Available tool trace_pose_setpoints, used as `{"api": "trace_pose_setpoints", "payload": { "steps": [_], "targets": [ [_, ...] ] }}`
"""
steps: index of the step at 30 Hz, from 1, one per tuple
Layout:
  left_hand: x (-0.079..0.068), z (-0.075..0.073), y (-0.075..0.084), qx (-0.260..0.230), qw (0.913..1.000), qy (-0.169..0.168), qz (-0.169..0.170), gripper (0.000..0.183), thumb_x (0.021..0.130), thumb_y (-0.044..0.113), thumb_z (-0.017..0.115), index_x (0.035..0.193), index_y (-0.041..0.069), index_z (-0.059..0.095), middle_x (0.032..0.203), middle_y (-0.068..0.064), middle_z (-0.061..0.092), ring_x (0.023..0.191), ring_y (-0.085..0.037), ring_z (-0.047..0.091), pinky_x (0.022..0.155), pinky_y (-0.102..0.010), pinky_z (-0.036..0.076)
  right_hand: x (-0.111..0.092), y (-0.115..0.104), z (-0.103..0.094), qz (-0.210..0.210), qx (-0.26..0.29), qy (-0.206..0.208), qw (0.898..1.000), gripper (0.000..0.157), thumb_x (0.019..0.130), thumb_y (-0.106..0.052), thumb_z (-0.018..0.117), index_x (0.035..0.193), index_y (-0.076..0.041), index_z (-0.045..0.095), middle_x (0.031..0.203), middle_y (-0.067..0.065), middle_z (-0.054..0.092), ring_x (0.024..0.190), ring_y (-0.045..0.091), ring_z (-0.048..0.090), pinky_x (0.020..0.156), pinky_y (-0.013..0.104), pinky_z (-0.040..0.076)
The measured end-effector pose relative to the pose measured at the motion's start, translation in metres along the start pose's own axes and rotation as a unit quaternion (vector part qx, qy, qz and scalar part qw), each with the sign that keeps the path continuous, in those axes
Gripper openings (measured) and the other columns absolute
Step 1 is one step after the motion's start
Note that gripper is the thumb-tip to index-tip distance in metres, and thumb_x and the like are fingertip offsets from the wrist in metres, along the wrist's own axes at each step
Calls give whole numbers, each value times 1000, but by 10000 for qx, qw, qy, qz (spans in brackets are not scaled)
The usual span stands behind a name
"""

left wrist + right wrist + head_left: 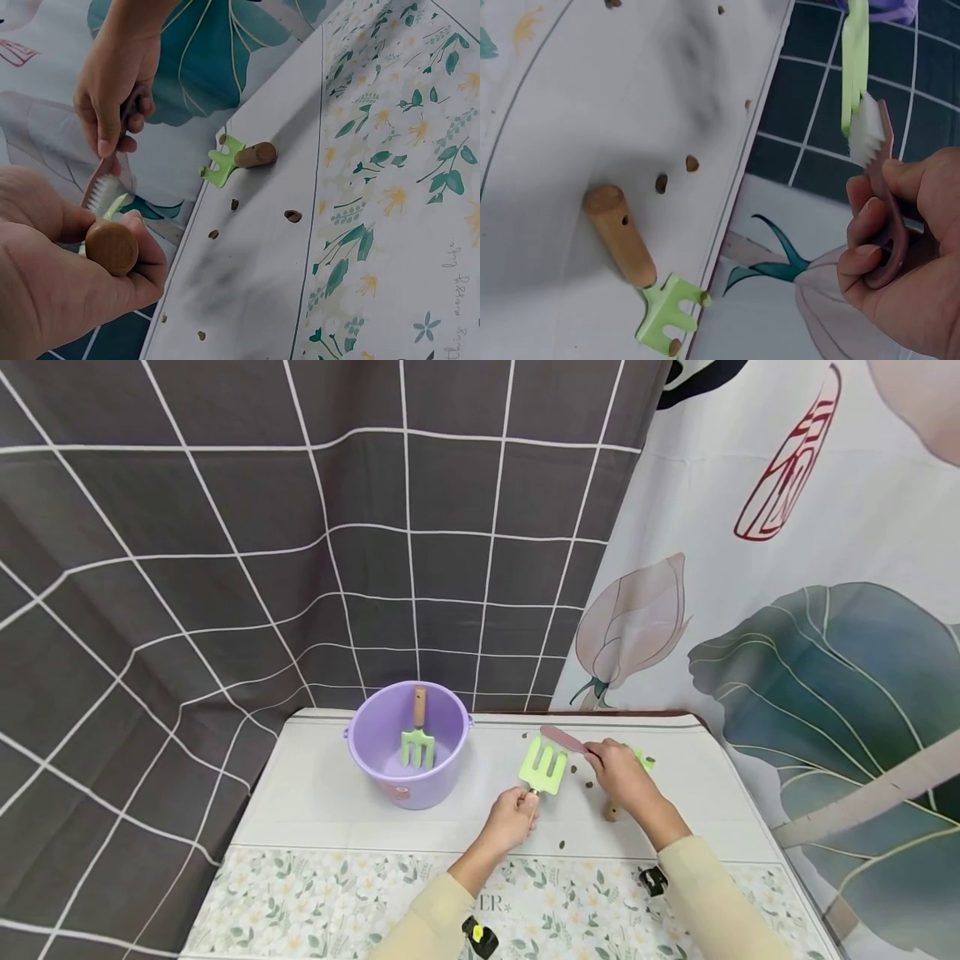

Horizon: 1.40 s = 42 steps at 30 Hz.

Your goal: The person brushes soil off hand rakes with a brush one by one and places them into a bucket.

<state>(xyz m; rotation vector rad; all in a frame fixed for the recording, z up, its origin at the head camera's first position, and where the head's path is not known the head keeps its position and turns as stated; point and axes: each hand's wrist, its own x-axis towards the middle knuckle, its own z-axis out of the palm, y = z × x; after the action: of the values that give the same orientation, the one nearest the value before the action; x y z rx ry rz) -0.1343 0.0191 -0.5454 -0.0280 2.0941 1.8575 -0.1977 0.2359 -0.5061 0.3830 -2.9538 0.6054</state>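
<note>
Head view: dark grid-patterned curtain [255, 502] left and far, pale printed curtain [675, 497] right. Red mark [783, 485] on the pale one looks like a stamp; can't read it.

White tabletop [315, 785], floral strip along the near side. Lettering [491, 903] there, only "ER" legible, partly covered by a sleeve; script in left wrist view too unclear to quote.

Purple bucket [423, 793] sits far left on the tabletop, small fork [417, 740] inside, wooden handle up. Bucket label [397, 792] too small to read.

Left hand [512, 817]: fingers and thumb closed round the wooden handle of a green fork [537, 782]. Right hand [621, 774]: fingers curled round the handle of a pink brush [564, 739].

Key relation: held fork runs near to far, tines away from the left hand; brush comes across from the right, head pointing left and slightly far, just past the tine tips. Right wrist view: bristles [865, 139] face the tines and look in contact, can't confirm. Both tools are above the tabletop.

Loose fork [630, 251] lies right of the held one, nearer the right hand; handle end near-left, tines far-right.

Smallest: brown bits [692, 163] scattered between the held and loose forks, one farther near.
</note>
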Motion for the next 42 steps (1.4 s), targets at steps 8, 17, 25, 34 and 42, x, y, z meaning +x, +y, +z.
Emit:
{"api": "trace_pose_setpoints", "payload": {
  "steps": [8,17,25,34,42],
  "targets": [
    [1,-3,0,-161,9998,150,-21,27,110,19,48,109,-3,63,88,-6,61,69,-12,55,54,-20,47,-6,15,-7,73,193,243,9995,27,103,-9,60,121,9,69,101,23,71,90,36,69,76,52,58],
    [1,-12,3,189,9988,291,345,20,109,14,48,105,-1,61,86,-3,58,70,-11,53,58,-19,48,-26,30,-7,307,444,147,9984,30,104,-10,59,125,9,67,106,23,71,90,32,65,75,49,54],
    [-1,-20,12,646,9947,287,746,24,106,12,54,116,-7,64,87,-4,60,71,-11,54,61,-19,47,-47,46,-1,655,676,72,9955,33,104,-11,59,130,9,64,110,25,70,90,30,66,71,42,55],
    [-5,-35,24,1311,9805,602,1334,25,97,12,70,119,0,72,92,-6,66,77,-9,54,66,-20,49,-68,51,3,671,777,376,9940,30,101,-9,65,127,6,68,103,20,72,77,18,58,60,28,47],
    [-9,-49,40,1522,9673,1083,1714,22,89,14,80,110,8,77,91,-4,73,79,-9,62,70,-21,53,-74,53,4,618,909,452,9929,30,101,-10,65,127,5,68,93,13,69,69,10,49,54,23,40]
  ]
}}
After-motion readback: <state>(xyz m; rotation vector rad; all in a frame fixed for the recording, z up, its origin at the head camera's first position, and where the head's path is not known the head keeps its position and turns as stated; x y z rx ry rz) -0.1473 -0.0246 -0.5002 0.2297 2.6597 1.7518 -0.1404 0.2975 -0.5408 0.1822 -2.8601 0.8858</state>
